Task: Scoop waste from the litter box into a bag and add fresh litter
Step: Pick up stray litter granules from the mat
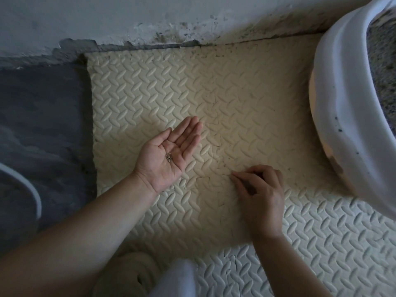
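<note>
Now your hands are apart over the foam mat (150, 93): your left hand (177, 151) lies palm up with straight, relaxed fingers, carrying a few stray litter grains (169, 157) in its hollow. Your right hand (259, 189), at about four o'clock from it, has its fingers curled and its fingertips (234, 176) pinched together against the mat; whether a grain sits between them cannot be told. The litter box (342, 103) stands at two to three o'clock, well apart from both hands, cut off by the frame edge, with grey litter (383, 71) showing inside. Those grains are likely light, hard and quick to roll, so take each between thumb and forefinger tips and keep the left palm level and slightly cupped. The box looks like stiff plastic and probably weighs a fair bit when filled; its rolled rim, taken on both long sides, seems the soundest hold. Its opening faces upward, and from the visible part its long axis appears to run roughly from twelve toward five o'clock.
</note>
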The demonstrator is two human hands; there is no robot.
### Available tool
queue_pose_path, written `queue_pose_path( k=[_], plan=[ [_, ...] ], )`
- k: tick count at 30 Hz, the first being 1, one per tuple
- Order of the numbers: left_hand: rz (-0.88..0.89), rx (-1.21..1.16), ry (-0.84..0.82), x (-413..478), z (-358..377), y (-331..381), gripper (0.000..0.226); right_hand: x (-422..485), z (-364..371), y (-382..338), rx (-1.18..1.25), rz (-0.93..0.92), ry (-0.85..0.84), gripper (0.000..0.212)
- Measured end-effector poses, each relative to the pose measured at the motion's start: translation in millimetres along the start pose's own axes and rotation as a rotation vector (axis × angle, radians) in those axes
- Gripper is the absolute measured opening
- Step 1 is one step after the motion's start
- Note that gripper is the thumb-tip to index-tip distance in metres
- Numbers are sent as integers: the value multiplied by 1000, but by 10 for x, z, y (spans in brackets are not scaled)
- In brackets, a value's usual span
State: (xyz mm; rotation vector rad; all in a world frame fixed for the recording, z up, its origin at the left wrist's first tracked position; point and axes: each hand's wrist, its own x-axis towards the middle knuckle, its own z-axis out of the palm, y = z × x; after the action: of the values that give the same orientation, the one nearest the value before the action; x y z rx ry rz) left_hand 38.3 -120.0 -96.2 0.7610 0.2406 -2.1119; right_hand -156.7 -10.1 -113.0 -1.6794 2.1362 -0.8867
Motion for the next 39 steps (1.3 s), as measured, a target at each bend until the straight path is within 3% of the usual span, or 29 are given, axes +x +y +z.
queue_pose_path(
  k=[5,11,26,39],
  plan=[
    [0,18,24,-1,9,-18,44,-6,35,8,-81,-49,-8,17],
    [-30,23,0,2,63,-71,44,-28,-105,76,-4,203,116,7],
    [-38,46,-6,-32,34,-64,41,3,-108,150,-54,-44,-7,13],
    [-68,43,-12,-74,26,-54,40,191,127,-131,76,35,-36,6]
  ],
)
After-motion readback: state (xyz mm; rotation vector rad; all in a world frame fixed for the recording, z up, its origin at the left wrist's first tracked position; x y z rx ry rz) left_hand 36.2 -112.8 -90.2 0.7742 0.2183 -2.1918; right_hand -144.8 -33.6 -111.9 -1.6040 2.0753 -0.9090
